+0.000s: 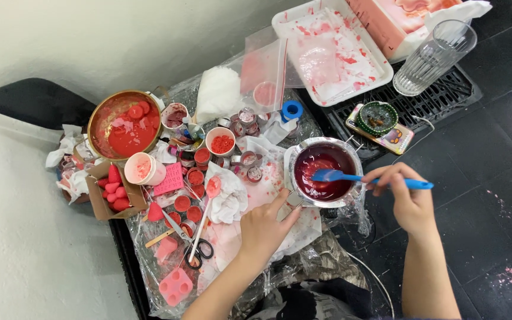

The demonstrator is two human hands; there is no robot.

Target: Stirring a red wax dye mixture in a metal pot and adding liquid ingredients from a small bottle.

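My right hand (407,195) grips the handle of a blue spatula (351,176), whose blade dips into dark red liquid in a small metal pot (321,172). My left hand (265,225) rests on the stained white paper just left of the pot, fingertips touching the pot's lower rim. Small round tins filled with red wax (195,176) lie to the left of that hand.
A brass bowl of red wax (124,125) and a cardboard box of red cones (114,189) sit far left. Scissors (200,249) and a pink mould (176,287) lie near the front. A white stained tray (333,50), clear glass (434,56) and green dish (377,118) stand behind.
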